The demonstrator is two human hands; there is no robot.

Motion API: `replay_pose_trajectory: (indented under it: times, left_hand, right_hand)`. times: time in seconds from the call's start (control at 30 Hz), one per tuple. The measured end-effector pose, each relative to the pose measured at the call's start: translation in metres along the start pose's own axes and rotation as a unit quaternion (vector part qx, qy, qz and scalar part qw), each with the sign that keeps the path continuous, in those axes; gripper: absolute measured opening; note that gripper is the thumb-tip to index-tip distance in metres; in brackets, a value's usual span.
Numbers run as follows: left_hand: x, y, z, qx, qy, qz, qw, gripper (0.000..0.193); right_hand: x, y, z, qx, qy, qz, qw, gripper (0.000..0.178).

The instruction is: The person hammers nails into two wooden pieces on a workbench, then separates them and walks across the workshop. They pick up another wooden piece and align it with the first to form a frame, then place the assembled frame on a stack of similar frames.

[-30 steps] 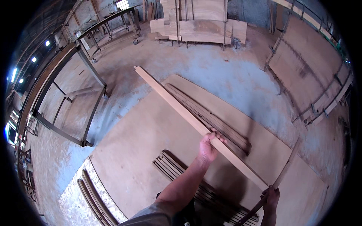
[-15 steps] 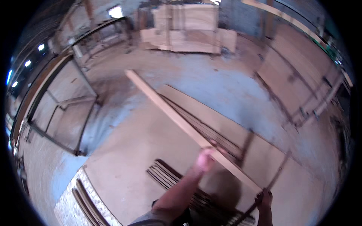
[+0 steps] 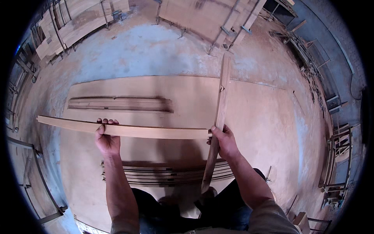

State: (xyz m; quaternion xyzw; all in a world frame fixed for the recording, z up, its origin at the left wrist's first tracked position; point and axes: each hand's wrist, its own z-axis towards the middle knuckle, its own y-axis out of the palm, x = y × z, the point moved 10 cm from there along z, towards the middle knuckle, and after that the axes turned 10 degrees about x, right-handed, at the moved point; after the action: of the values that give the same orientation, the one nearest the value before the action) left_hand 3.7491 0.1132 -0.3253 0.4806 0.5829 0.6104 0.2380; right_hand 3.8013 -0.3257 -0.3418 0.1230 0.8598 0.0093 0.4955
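My left hand [image 3: 108, 141] is wrapped around a long pale wooden rail [image 3: 159, 132] that lies crosswise in front of me, raised above a large flat board. A second, browner wooden strip [image 3: 222, 97] with a small notch runs away from me and crosses the rail's right end. Gripping this strip is my right hand [image 3: 226, 143], with its thumb beside the spot where the two pieces meet. The rail's narrowed end touches the strip there; how deep it sits, I cannot tell.
On the large board [image 3: 265, 109] lie a bundle of strips [image 3: 120, 104] beyond the rail and several grooved strips [image 3: 183, 173] near my legs. Clamped panels [image 3: 191, 15] stand at the back. Metal frames [image 3: 39, 175] are at left, with scrap wood [image 3: 306, 70] at right.
The view has swung right and down. The rail has turned from a diagonal to nearly level across the view. The browner strip now shows its broad face.
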Motion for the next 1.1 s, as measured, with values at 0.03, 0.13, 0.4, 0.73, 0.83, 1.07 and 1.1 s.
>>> replay_pose_trajectory:
  times: [0.03, 0.13, 0.4, 0.73, 0.83, 1.07, 1.1]
  left_hand:
    - [0.0, -0.001, 0.0, -0.002, -0.009, -0.01, 1.0, 0.03]
    - [0.004, -0.001, 0.0, -0.002, -0.006, -0.006, 1.0, 0.03]
    - [0.022, -0.001, 0.001, -0.03, 0.011, -0.024, 0.999, 0.031]
    - [0.034, -0.003, -0.003, -0.034, 0.05, 0.002, 0.998, 0.039]
    - [0.027, 0.006, -0.004, -0.038, 0.031, -0.011, 0.999, 0.038]
    - [0.016, 0.013, -0.007, -0.053, 0.008, 0.0, 0.999, 0.046]
    - [0.018, 0.012, -0.008, -0.055, 0.003, -0.004, 0.998, 0.047]
  right_hand:
    - [0.0, 0.0, -0.001, -0.003, 0.0, 0.004, 1.0, 0.037]
    - [0.0, 0.001, -0.004, -0.003, 0.008, 0.004, 1.0, 0.038]
    - [-0.003, -0.001, 0.001, -0.01, 0.007, 0.017, 1.0, 0.029]
    - [-0.008, 0.006, -0.003, -0.028, -0.003, 0.024, 0.999, 0.027]
    - [-0.012, 0.004, -0.008, -0.017, -0.008, 0.024, 1.0, 0.03]
    - [-0.018, 0.006, -0.016, -0.01, -0.039, 0.026, 0.999, 0.026]
    - [-0.019, 0.009, -0.017, -0.015, -0.04, 0.022, 0.999, 0.027]
